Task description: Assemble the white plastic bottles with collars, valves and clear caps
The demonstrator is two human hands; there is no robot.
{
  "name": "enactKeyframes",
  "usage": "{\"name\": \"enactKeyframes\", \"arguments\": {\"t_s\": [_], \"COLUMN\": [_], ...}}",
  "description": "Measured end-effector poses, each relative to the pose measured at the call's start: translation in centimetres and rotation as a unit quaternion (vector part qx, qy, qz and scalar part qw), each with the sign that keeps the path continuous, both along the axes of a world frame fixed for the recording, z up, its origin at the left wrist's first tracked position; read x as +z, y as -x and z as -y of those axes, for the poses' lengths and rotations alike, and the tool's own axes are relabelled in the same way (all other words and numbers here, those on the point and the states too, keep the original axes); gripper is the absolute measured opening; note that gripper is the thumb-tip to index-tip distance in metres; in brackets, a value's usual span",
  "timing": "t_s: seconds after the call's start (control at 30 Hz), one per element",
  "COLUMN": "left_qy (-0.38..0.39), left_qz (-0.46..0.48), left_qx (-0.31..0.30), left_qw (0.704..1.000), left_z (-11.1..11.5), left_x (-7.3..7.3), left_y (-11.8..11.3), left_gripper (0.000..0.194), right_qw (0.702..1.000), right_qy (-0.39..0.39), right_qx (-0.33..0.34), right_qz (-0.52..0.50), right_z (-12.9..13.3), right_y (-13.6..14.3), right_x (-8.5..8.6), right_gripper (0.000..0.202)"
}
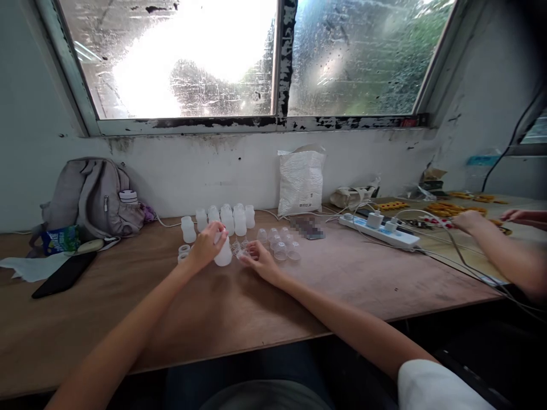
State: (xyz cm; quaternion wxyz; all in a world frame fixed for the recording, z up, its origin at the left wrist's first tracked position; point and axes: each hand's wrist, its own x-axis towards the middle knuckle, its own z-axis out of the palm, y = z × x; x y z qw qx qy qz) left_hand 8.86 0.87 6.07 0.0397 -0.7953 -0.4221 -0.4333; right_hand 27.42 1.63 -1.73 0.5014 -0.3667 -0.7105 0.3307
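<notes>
My left hand [209,245] is closed around the upper part of a frosted white plastic bottle [223,256], which stands upright at the table's near side of the group. To its right, my right hand [260,261] pinches a small clear plastic piece [241,254] among other clear pieces; its exact shape is too small to tell. Behind my left hand stand several frosted bottles [240,221] in rows. Clear plastic cups or caps [280,250] are grouped just right of my right hand. White rings [183,250] lie left of my left wrist, partly hidden.
A grey backpack [96,196] and a black phone [64,275] are on the left. A white plastic bag [301,181] leans on the wall. Toward the right lies a power strip [380,230] with cables. Another person's hand [470,221] works by yellow parts [457,209].
</notes>
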Motion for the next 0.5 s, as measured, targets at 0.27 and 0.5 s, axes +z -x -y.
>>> {"name": "enactKeyframes", "arguments": {"t_s": [0.27, 0.5], "left_qy": [0.132, 0.273], "left_qz": [0.241, 0.232], "left_qx": [-0.05, -0.125], "left_qw": [0.96, 0.925], "left_z": [-0.9, -1.1], "left_x": [-6.7, -8.4], "left_y": [-5.2, -5.6], "left_gripper": [0.045, 0.045], "right_qw": [0.974, 0.98], "right_qy": [0.028, 0.002], "right_qx": [-0.023, -0.011], "right_qz": [-0.223, -0.199], "right_z": [0.4, 1.0], "right_y": [-0.6, -0.2], "right_x": [2.1, 2.3], "right_gripper": [0.031, 0.031]}}
